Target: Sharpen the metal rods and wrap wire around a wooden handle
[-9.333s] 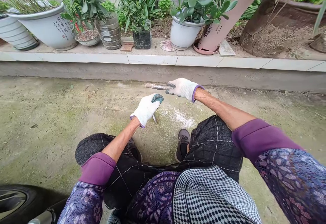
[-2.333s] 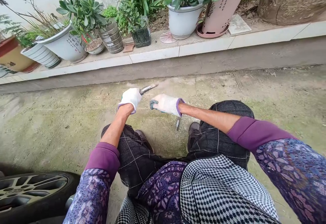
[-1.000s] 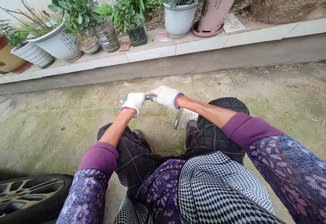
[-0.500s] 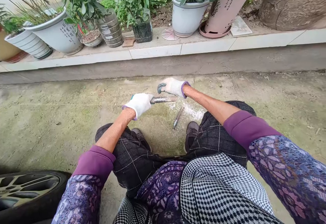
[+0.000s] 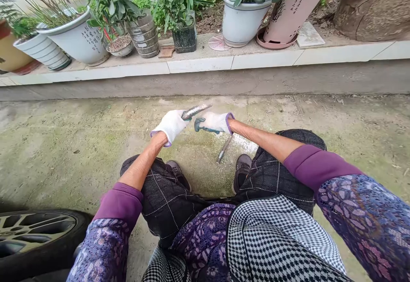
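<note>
This is an outdoor yard of a home, it seems. The ground is a plain concrete ground (image 5: 64, 145) with green moss on it. At the far side runs a raised ledge with white tiles (image 5: 198, 65), and many potted plants stand on it, like a white pot (image 5: 241, 23) and a pot with brush writing (image 5: 77, 38). Behind them is bare soil (image 5: 208, 19). At near left is a car tyre (image 5: 35, 235).
</note>
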Action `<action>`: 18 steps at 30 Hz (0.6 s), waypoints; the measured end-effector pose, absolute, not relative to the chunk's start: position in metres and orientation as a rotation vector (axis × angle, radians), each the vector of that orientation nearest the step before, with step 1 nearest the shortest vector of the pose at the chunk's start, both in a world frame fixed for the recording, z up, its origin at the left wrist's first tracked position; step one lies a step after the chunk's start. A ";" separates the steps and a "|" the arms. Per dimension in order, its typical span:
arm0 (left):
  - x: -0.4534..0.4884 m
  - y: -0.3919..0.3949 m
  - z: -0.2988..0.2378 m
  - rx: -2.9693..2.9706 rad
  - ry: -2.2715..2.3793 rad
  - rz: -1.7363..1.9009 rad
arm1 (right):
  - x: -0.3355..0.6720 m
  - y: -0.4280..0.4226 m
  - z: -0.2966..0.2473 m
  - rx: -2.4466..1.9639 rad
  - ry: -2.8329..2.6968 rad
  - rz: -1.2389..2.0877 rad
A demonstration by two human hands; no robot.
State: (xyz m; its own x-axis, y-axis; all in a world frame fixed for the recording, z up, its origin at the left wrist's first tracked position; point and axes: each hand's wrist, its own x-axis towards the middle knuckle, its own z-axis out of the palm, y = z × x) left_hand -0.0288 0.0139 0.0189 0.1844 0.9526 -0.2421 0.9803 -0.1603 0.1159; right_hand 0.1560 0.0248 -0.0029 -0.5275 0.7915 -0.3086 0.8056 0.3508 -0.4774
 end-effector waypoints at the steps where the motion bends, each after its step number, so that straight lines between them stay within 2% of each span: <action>1: -0.028 0.016 0.020 2.210 1.904 -0.182 | 0.153 0.022 -0.001 1.464 2.522 -1.087; 4: -0.023 0.019 0.022 2.204 2.039 -0.319 | 0.147 0.015 0.006 1.412 2.479 -1.366; 7: -0.019 0.022 0.020 2.254 2.092 -0.424 | 0.148 0.008 0.017 1.465 2.519 -1.310; 10: -0.018 0.023 0.012 2.331 2.073 -0.507 | 0.156 0.003 0.031 1.473 2.592 -1.141; 15: -0.016 0.021 0.003 2.481 1.839 -0.691 | 0.171 0.010 0.047 1.517 2.705 -0.665; 18: -0.013 0.015 0.007 2.533 1.691 -0.771 | 0.175 0.023 0.045 1.541 2.711 -0.587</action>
State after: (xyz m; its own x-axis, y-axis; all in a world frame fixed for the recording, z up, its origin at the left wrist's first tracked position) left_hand -0.0126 0.0155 0.0069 0.3000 0.8679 -0.3959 0.8680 -0.4205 -0.2642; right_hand 0.1753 0.0234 0.0447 -0.5277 0.8356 -0.1528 0.8239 0.4599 -0.3312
